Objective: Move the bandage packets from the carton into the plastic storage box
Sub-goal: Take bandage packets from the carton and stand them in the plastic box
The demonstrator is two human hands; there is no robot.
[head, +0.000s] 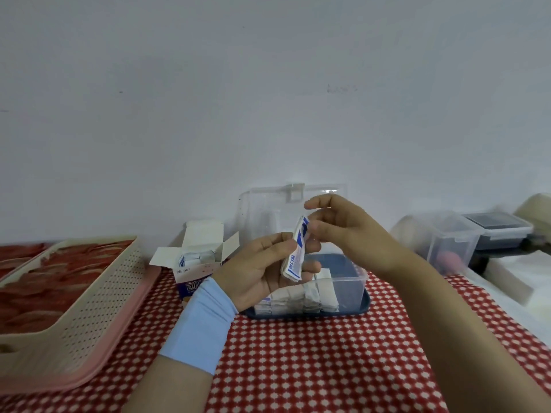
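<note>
A small stack of bandage packets [295, 257] is held upright in the air, just above the open plastic storage box [343, 278]. The left hand [262, 269] has its grip clamped on the stack's lower part, thumb against fingers, probably to keep the packets squared together. The right hand [343, 228] meets the stack's top edge with loosely curled fingers; whether they pinch it I cannot tell. Packets already stand in a row along the box's near wall. Its clear lid [268, 210] is raised behind. The carton [196, 263] sits just left of the box, flaps open, more packets inside. A beige basket [98, 293] occupies the worktop's left edge.
</note>
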